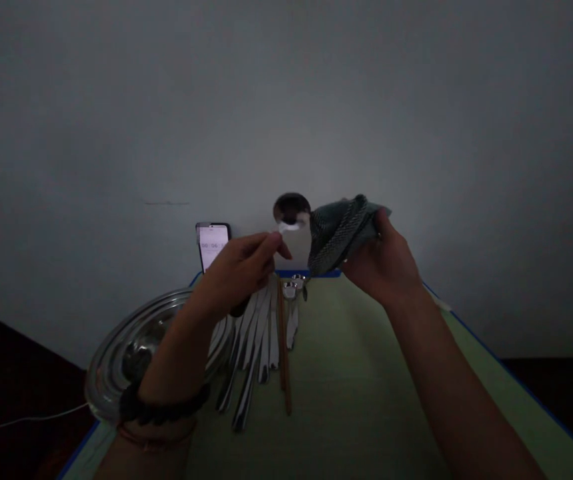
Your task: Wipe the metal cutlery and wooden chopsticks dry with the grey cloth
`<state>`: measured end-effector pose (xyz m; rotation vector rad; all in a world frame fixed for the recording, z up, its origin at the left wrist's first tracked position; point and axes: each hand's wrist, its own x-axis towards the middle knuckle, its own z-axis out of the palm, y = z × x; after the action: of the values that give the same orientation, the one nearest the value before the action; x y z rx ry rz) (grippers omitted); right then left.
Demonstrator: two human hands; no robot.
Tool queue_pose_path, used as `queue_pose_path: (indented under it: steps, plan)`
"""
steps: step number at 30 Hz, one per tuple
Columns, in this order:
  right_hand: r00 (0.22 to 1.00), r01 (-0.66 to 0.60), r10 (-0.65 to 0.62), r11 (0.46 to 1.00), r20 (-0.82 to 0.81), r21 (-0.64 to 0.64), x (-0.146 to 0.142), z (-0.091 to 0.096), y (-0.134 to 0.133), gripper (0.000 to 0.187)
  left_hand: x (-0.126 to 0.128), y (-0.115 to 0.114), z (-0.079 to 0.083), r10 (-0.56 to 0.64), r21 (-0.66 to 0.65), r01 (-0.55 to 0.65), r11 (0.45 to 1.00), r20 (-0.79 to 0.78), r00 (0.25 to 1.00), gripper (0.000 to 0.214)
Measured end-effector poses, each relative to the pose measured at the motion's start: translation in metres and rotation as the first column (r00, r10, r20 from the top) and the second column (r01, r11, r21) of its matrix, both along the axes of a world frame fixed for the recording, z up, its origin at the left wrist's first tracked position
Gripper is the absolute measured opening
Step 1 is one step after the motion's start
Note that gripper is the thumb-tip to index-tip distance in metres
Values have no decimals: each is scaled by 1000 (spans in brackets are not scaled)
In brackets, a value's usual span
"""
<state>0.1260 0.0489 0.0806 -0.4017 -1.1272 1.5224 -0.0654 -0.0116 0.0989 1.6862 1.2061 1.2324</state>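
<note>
A shiny spoon [291, 210], slightly blurred, is held up above the far end of the table, bowl to the left. My left hand [241, 267] is closed, with thumb and forefinger pinched at the lower rim of the bowl. A grey-green patterned cloth [339, 233] covers the right part of the spoon, so its handle is hidden. My right hand [384, 263] grips the bunched cloth from the right. Below the hands, several table knives [254, 340] lie side by side, with wooden chopsticks [285, 360] and small spoons [290, 300] to their right.
A round shiny metal basin [111, 360] stands at the table's left edge, partly behind my left forearm. A phone [212, 241] showing a timer leans on the wall behind. The pale green table [351, 387] has blue edging, and a white cable [26, 420] runs off left.
</note>
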Motion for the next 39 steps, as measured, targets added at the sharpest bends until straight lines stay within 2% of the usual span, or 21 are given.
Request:
queue_pose_path:
  steps: [3, 5, 8, 11, 15, 20, 23, 27, 31, 36, 39]
  plan:
    - [992, 21, -32, 995, -121, -98, 1, -7, 9, 37, -3, -1, -1, 32, -31, -42, 999, -281, 959, 32]
    - [981, 33, -61, 987, -182, -156, 0, -12, 14, 31, -5, -1, 0, 43, -54, -69, 996, -387, 921, 32]
    - [979, 27, -71, 974, -193, -225, -3, -18, 18, 24, -7, -3, 2, 14, -92, -64, 994, -467, 884, 30]
    - [989, 15, -57, 956, -134, -293, -9, -19, 17, 20, -6, -6, 4, 6, -69, -49, 996, -524, 852, 29]
    - [988, 0, -70, 888, -136, -460, -15, -18, 13, 21, -1, -8, 7, -16, -46, -14, 999, -595, 803, 31]
    - [985, 13, -104, 843, -140, -538, -18, -19, 13, 24, 0, -9, 12, 106, 75, -75, 994, -653, 750, 33]
    - [986, -44, -43, 865, -161, -499, -18, -21, 14, 27, 0, -12, 14, 137, 121, -78, 990, -625, 768, 32]
    - [975, -137, 65, 928, -212, -348, -15, -21, 12, 23, 3, -13, 13, 102, 104, -47, 993, -631, 769, 33]
    - [980, -116, 80, 974, -183, -196, -11, -11, 0, 26, 9, -9, 7, 24, 27, -8, 1000, -650, 759, 35]
    - [996, -75, 80, 989, 39, -128, -13, -4, -14, 22, 12, -8, 5, -26, -3, 32, 999, -648, 761, 34]
    - [957, -43, 29, 998, 287, 42, -16, -10, -12, 28, 11, -8, 4, -55, -3, 70, 998, -657, 751, 32]
